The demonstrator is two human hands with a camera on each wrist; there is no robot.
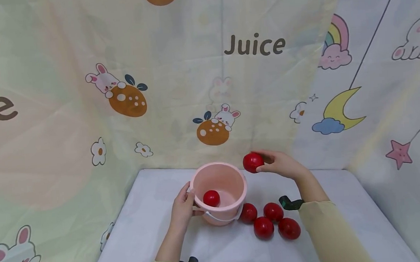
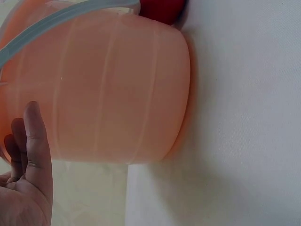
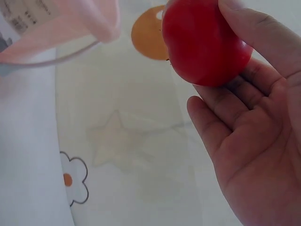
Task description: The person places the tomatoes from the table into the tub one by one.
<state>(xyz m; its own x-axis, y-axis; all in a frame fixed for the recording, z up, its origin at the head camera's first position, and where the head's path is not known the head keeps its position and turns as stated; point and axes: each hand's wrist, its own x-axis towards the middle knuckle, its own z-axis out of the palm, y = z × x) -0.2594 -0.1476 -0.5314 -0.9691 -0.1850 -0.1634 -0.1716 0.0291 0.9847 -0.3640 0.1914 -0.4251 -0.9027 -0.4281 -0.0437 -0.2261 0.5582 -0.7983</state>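
Note:
A pink bucket point(image 1: 218, 175) stands on the table, with a red apple point(image 1: 211, 198) inside it. My left hand point(image 1: 183, 204) holds the bucket's left side near the rim, thumb and fingers spread around it. In the left wrist view the fingers point(image 2: 37, 150) lie against the outer wall. Up and to the right of the bucket, my right hand point(image 1: 278, 164) grips another red apple point(image 1: 253, 162). The right wrist view shows this apple point(image 3: 207, 42) between the thumb and fingers, its surface glossy and lobed.
Several more red apples point(image 1: 263, 228) sit in a cluster to the right of the bucket, one close beside its wall. A pale bail handle point(image 1: 225, 219) hangs at the bucket's front. Printed curtains point(image 1: 170, 81) surround the white table point(image 1: 320, 184) at the back and sides.

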